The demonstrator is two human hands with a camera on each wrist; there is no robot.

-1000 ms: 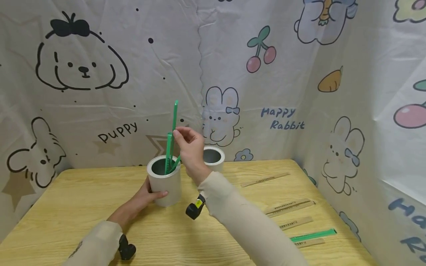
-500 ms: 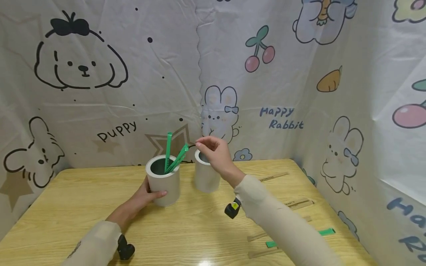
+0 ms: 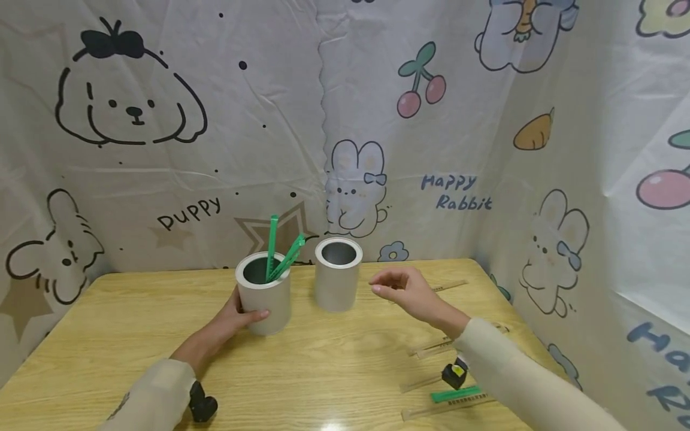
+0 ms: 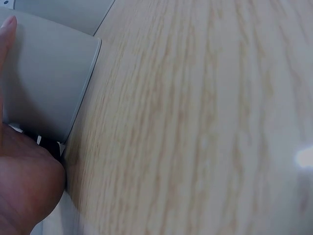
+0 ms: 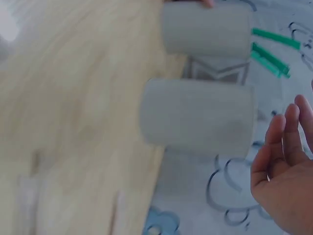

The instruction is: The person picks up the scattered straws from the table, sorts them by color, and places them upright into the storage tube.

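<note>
My left hand (image 3: pixel 229 323) grips a white cylindrical holder (image 3: pixel 272 308) low on its side, thumb across the front. Several slim green wrapped sticks (image 3: pixel 272 242) lean inside it, one nearly upright, others tilted right. In the left wrist view, part of the hand (image 4: pixel 29 178) lies against the holder's wall (image 4: pixel 54 73). To the right, my right hand (image 3: pixel 412 294) hovers over the table with bent, relaxed fingers and nothing visible in them. A second white holder (image 3: pixel 336 290) stands between the hands, no sticks showing above its rim. The right wrist view shows my hand (image 5: pixel 288 176) beside that second holder (image 5: pixel 198 115).
On the right of the wooden table (image 3: pixel 323 371) lie several brown paper-wrapped sticks (image 3: pixel 451 285) and a green one (image 3: pixel 454 395), partly hidden by my right arm. A cartoon-printed cloth (image 3: pixel 269 120) hangs behind and at the sides.
My right hand has let go of a green stick, which dropped into the left holder, then moved right past the second holder. The left hand stays on its holder.
</note>
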